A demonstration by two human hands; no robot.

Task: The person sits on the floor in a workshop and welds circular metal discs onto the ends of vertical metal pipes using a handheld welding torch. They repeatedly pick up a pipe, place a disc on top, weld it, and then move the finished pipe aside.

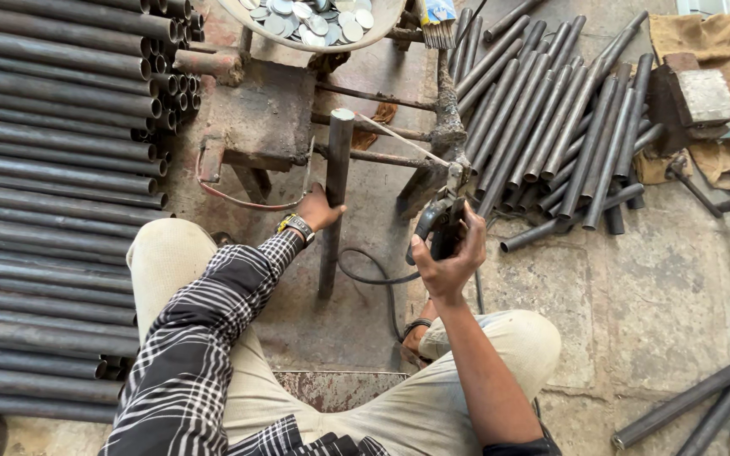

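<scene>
Seated on floor, knees apart, facing rusty metal work stand (259,118). Left hand (318,209), w/ wristwatch and checked sleeve, grip wrapped round a dark grey steel pipe (335,198) about mid-length; pipe lies nearly in line w/ view, far end resting on the stand's crossbars, near end on concrete floor (661,287) between the knees. Right hand (451,253) grip closed on black handle of a welding electrode holder (443,221), thin rod angling up-left toward pipe's far end; black cable (373,279) loops from it over floor. Judgement: to do this well, keep pipe pinned firm against crossbar so it can't roll, bring rod tip in steady, keep cable clear of left wrist and knees. Containers: wide pale shallow basin (382,25) at top edge, holds heap of flat round silvery metal discs (310,19); count can't be told, basin partly cut off. Long dark pipes stacked (52,194) left, touching row on row; shorter cut pipes heaped (551,127) right, a few more bottom right. Brown sacking w/ metal block (703,93) far right.
</scene>
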